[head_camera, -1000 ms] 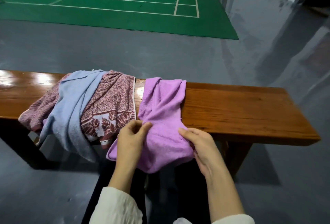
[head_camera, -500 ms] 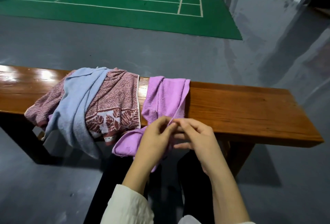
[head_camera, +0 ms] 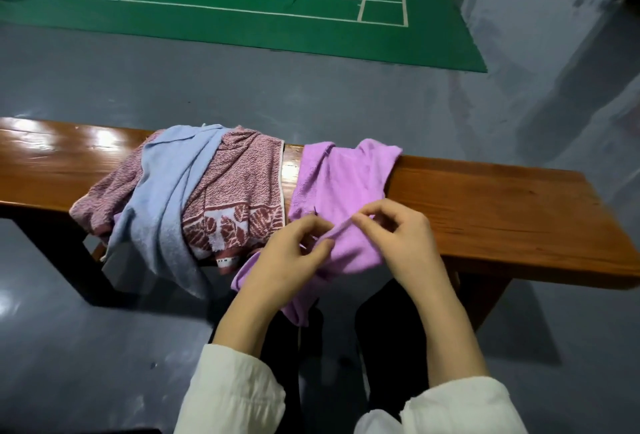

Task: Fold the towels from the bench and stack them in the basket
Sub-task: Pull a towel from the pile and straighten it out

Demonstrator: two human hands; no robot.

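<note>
A purple towel [head_camera: 341,184] is pinched by both hands at the front edge of a wooden bench [head_camera: 502,212].

A narrow fold of the soft, fuzzy terry cloth is gripped between thumb and curled fingertips of the left hand [head_camera: 287,260] and of the right hand [head_camera: 398,239], which are held close together. The towel is draped across the glossy, reddish-brown plank seat, and its crumpled lower end is hung over the near edge. Just beside it, a red towel [head_camera: 242,184] with a speckled weave and a leaf-patterned border is spread over the bench, and a plain blue towel [head_camera: 166,198] is laid in a loose, twisted strip on top. Both wrists are covered by white, crinkled sleeves [head_camera: 235,392].
</note>
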